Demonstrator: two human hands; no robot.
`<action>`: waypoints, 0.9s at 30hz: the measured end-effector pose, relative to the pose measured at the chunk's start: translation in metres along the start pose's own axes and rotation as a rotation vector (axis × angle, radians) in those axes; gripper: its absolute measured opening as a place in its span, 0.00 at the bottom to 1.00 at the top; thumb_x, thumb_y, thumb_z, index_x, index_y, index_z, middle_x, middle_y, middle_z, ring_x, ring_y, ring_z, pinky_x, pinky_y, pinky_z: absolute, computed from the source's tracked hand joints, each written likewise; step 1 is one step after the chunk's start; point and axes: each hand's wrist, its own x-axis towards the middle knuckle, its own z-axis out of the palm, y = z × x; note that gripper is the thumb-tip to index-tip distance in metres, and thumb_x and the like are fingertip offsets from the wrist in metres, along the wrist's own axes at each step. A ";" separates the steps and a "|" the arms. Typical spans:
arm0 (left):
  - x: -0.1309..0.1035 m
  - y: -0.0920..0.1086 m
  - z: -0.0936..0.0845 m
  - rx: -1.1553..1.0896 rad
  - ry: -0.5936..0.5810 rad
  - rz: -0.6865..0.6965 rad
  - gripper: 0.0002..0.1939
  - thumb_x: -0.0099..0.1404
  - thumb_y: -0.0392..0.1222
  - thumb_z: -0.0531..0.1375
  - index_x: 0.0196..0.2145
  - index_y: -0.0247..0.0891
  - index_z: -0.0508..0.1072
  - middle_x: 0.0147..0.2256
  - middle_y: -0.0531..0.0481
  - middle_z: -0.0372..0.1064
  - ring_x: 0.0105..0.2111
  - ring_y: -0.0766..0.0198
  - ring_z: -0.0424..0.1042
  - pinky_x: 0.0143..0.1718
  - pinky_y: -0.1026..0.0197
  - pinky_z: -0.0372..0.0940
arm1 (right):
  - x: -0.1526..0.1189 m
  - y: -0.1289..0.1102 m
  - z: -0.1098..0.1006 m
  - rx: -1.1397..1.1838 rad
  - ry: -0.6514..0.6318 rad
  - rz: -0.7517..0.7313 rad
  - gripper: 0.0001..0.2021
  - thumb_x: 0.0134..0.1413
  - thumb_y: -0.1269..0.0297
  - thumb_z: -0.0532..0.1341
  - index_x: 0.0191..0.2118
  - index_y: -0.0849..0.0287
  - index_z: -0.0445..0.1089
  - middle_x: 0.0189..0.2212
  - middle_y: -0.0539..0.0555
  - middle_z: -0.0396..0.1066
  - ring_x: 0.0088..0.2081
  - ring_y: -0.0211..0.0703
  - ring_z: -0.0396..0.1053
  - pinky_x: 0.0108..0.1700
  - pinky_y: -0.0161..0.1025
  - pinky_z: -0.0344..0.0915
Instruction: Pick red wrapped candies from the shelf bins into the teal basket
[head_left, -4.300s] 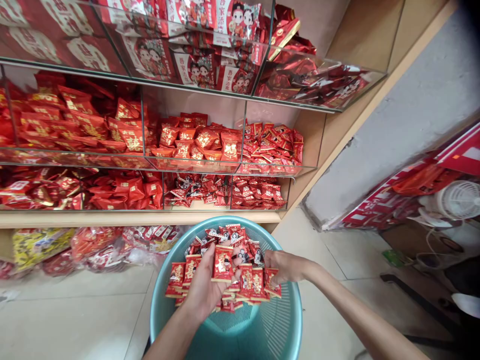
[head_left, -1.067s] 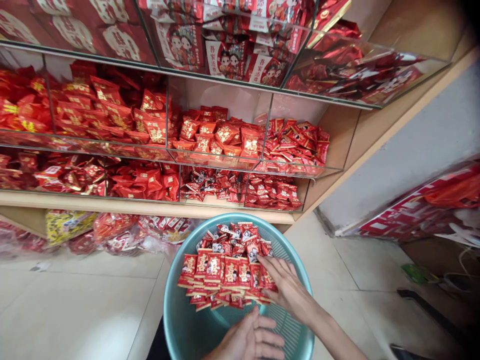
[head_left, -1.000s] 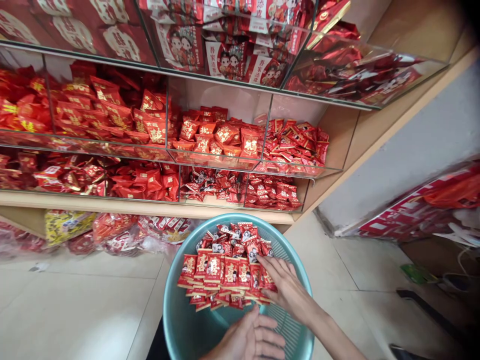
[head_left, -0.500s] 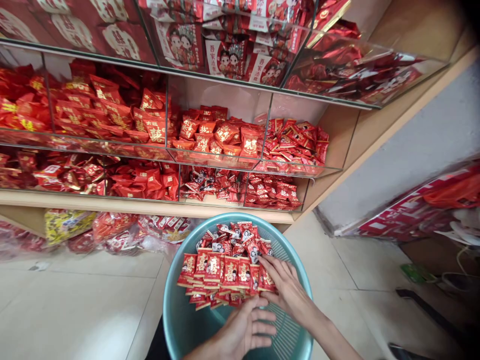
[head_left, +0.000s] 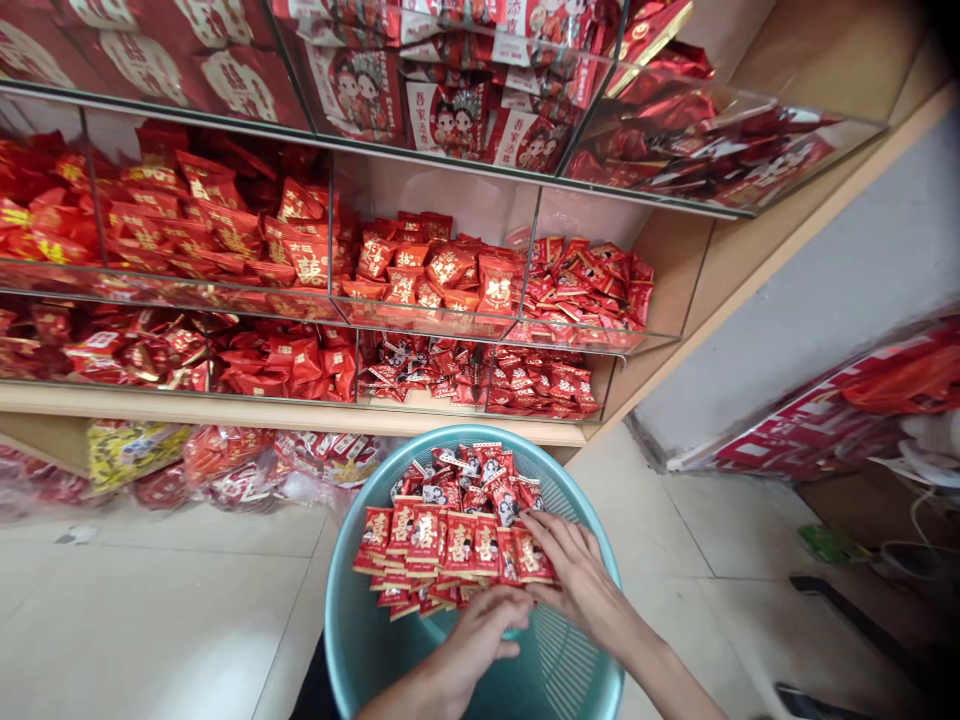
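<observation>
A teal plastic basket (head_left: 358, 655) with slotted sides stands before me on the floor. In it lie red and gold candy packets (head_left: 427, 540) in neat overlapping rows, with smaller red candies (head_left: 491, 465) printed with black-and-white figures behind them. My right hand (head_left: 577, 575) is closed around the right end of the front row, fingers on top and thumb at the lower edge of a packet. Against that lower edge, my left hand (head_left: 480, 630) has its fingers curled in, close to the right thumb. Whatever sits inside the left fingers is hidden.
Shelves with clear dividers (head_left: 427, 330) rise behind the basket, filled with red wrapped sweets (head_left: 450, 270). Bagged goods (head_left: 225, 455) lie under the bottom shelf. A wooden side panel (head_left: 742, 270) and a grey wall (head_left: 825, 280) stand right, with boxes and bags on the tiled floor.
My left hand has gone from spread fingers to curled ones and moved slightly up and left, nearer the packets. The right hand stays at the row's right end.
</observation>
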 end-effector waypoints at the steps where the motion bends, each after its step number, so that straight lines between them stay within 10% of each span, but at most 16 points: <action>1: 0.001 0.002 0.000 0.018 -0.007 0.006 0.16 0.54 0.49 0.61 0.38 0.37 0.72 0.46 0.44 0.67 0.48 0.54 0.64 0.45 0.55 0.58 | 0.000 0.000 -0.001 0.001 0.002 -0.001 0.36 0.51 0.63 0.59 0.64 0.48 0.42 0.60 0.57 0.54 0.59 0.52 0.51 0.57 0.51 0.49; 27: 0.005 0.006 -0.005 0.023 -0.078 0.032 0.14 0.57 0.46 0.60 0.39 0.36 0.71 0.46 0.42 0.69 0.44 0.57 0.68 0.42 0.58 0.61 | -0.004 -0.008 -0.006 0.040 0.006 -0.037 0.33 0.55 0.67 0.54 0.64 0.49 0.42 0.58 0.55 0.58 0.60 0.48 0.51 0.58 0.51 0.47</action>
